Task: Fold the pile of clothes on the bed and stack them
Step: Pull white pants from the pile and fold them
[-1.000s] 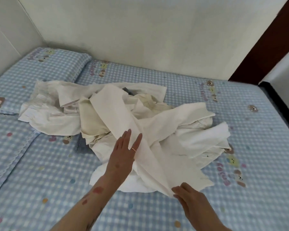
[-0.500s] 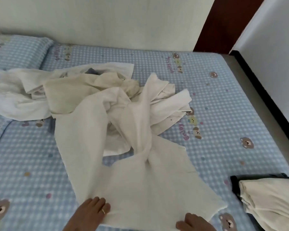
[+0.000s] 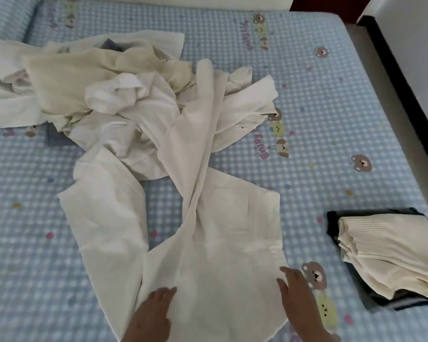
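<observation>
While the white trousers [image 3: 208, 243] are lying spread on the bed [image 3: 331, 119], their legs trailing into the pile of clothes [image 3: 104, 95], the left hand [image 3: 153, 312] and right hand [image 3: 297, 292] are pressing flat-fingered on the waist end. Folded clothes [image 3: 386, 255] are sitting stacked to the right.

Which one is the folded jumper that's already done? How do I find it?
Look at the blue checked bedsheet with bears, then go to its right edge, away from the big messy white pile. The cream ribbed folded jumper lies there on dark folded clothes; it alone is neat and ribbed.
</observation>
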